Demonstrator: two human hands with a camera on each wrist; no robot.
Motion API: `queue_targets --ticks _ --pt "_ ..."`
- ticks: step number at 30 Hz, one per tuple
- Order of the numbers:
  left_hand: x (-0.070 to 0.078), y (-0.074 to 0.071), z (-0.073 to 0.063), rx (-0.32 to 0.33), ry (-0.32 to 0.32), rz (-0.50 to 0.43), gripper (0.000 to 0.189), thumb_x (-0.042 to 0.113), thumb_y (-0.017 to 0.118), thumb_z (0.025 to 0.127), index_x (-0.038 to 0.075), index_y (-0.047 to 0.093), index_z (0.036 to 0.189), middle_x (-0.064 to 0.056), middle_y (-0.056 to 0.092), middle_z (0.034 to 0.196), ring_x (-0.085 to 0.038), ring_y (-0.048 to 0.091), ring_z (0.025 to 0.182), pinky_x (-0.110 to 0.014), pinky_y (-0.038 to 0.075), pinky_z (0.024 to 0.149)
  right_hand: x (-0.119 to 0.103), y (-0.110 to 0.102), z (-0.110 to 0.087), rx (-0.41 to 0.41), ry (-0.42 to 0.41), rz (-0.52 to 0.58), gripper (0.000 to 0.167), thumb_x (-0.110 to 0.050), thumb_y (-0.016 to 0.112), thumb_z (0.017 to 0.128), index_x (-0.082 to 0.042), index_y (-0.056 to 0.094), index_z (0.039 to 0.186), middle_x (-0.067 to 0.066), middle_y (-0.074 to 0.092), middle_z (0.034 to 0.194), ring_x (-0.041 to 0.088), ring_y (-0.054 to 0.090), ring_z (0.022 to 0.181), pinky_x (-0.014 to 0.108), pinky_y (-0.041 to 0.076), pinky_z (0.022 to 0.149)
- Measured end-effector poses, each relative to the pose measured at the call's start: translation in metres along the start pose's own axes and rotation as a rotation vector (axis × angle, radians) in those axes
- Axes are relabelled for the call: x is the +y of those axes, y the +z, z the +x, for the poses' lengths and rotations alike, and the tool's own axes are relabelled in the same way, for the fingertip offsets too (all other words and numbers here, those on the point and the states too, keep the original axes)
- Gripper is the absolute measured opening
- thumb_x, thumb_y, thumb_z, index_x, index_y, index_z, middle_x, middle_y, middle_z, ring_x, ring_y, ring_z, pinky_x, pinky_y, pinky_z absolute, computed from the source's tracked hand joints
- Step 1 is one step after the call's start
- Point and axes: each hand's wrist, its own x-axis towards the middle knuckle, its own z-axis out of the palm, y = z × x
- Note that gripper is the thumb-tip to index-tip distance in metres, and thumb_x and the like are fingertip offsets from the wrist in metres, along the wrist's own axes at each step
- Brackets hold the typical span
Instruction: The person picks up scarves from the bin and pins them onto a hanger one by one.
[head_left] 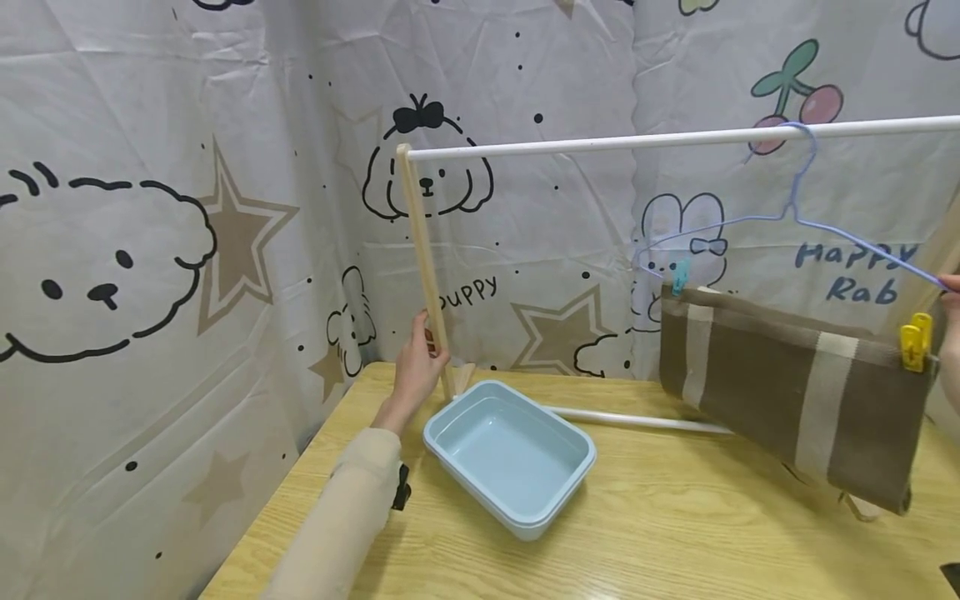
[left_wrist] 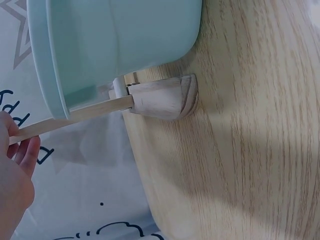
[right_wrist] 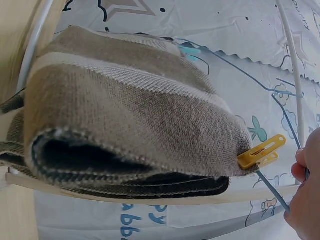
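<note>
My left hand (head_left: 420, 362) grips the left wooden post (head_left: 423, 250) of a drying rack, fingers curled round it. At the right edge of the head view my right hand (head_left: 951, 333), partly cut off, pinches the right end of a blue wire hanger (head_left: 847, 232). The hanger hooks over the rack's white top rail (head_left: 600, 143). From it hangs a folded brown cloth (head_left: 765, 367) with pale stripes, fastened by a teal clothespin (head_left: 681, 277) and a yellow clothespin (right_wrist: 262, 152). In the right wrist view, the cloth's rolled fold faces the camera.
A light blue plastic basin (head_left: 517, 458) stands on the wooden table (head_left: 660, 533), right beside the left post. The rack's wooden foot (left_wrist: 160, 97) rests on the tabletop. A white lower rail (head_left: 637, 419) runs behind the basin. Printed curtains (head_left: 247, 458) hang behind and to the left.
</note>
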Motion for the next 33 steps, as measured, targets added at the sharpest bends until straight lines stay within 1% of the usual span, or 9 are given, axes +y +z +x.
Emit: queue_targets --ticks 4,7,11,18,21,24,26,29,33 --pt "-0.002 0.0 0.0 0.0 -0.009 0.0 0.068 0.001 0.064 0.091 0.015 0.031 0.149 -0.016 0.061 0.105 -0.032 0.067 0.096 -0.042 0.059 0.078 0.041 0.003 -0.002 -0.014 0.027 -0.034 0.036 -0.025 0.036 0.109 -0.016 0.058 0.136 -0.032 0.05 0.117 -0.014 0.042 0.106 0.009 0.027 0.095" --pt "-0.002 0.0 0.0 0.003 -0.016 0.0 0.068 0.0 0.064 0.091 0.015 0.031 0.149 -0.016 0.061 0.105 -0.032 0.067 0.097 -0.042 0.059 0.079 -0.067 -0.008 -0.013 -0.041 0.08 -0.083 0.036 -0.014 0.036 0.109 0.002 0.058 0.132 -0.037 0.041 0.104 -0.017 0.035 0.093 0.008 0.027 0.086" --pt "-0.002 -0.002 -0.001 0.012 -0.021 0.006 0.068 0.001 0.064 0.091 0.014 0.031 0.149 -0.017 0.061 0.106 -0.032 0.067 0.097 -0.042 0.059 0.079 -0.106 -0.011 -0.016 -0.049 0.115 -0.12 0.033 -0.008 0.037 0.107 0.007 0.058 0.129 -0.043 0.029 0.095 -0.018 0.026 0.081 0.007 0.021 0.073" --pt "-0.001 -0.002 -0.003 0.027 -0.012 0.007 0.068 0.001 0.065 0.091 0.015 0.032 0.149 -0.016 0.061 0.104 -0.032 0.067 0.095 -0.042 0.059 0.078 -0.101 -0.009 -0.018 -0.026 0.146 -0.051 0.036 -0.006 0.042 0.106 -0.039 0.054 0.116 -0.041 0.033 0.09 -0.017 0.03 0.078 0.005 0.023 0.072" --pt "-0.001 -0.001 -0.004 0.034 -0.007 0.003 0.067 0.0 0.065 0.091 0.014 0.032 0.148 -0.017 0.061 0.103 -0.032 0.067 0.094 -0.042 0.059 0.077 -0.098 -0.011 -0.02 -0.029 0.131 -0.045 0.039 -0.006 0.042 0.105 -0.043 0.05 0.113 -0.041 0.034 0.092 -0.017 0.03 0.08 0.005 0.023 0.073" --pt "0.0 0.0 -0.005 0.036 -0.001 0.003 0.067 0.0 0.065 0.091 0.013 0.033 0.148 -0.017 0.062 0.103 -0.032 0.067 0.092 -0.042 0.059 0.076 -0.085 -0.012 -0.024 -0.02 0.114 -0.052 0.033 -0.008 0.042 0.106 -0.035 0.055 0.121 -0.042 0.034 0.097 -0.017 0.03 0.082 0.006 0.023 0.074" --pt "0.0 0.001 -0.005 0.035 0.003 0.001 0.066 0.001 0.064 0.091 0.013 0.033 0.148 -0.017 0.062 0.103 -0.032 0.067 0.092 -0.042 0.059 0.075 -0.071 -0.011 -0.025 -0.001 0.094 -0.031 0.028 -0.011 0.042 0.107 -0.019 0.065 0.12 -0.042 0.036 0.101 -0.018 0.031 0.084 0.008 0.023 0.076" --pt "0.0 0.001 -0.005 0.034 -0.003 -0.032 0.065 0.002 0.064 0.092 0.014 0.034 0.148 -0.017 0.062 0.104 -0.031 0.067 0.092 -0.041 0.059 0.076 -0.047 -0.007 -0.026 0.033 0.082 0.087 0.03 -0.016 0.046 0.106 -0.001 0.066 0.124 -0.036 0.044 0.107 -0.018 0.036 0.089 0.007 0.025 0.079" --pt "0.0 -0.002 -0.008 0.034 -0.035 -0.098 0.063 0.002 0.064 0.094 0.013 0.036 0.149 -0.018 0.063 0.108 -0.032 0.067 0.096 -0.042 0.058 0.081 -0.055 -0.011 -0.031 0.009 0.131 -0.008 0.034 -0.018 0.042 0.107 -0.006 0.059 0.135 -0.004 0.061 0.126 -0.019 0.04 0.1 0.005 0.027 0.087"
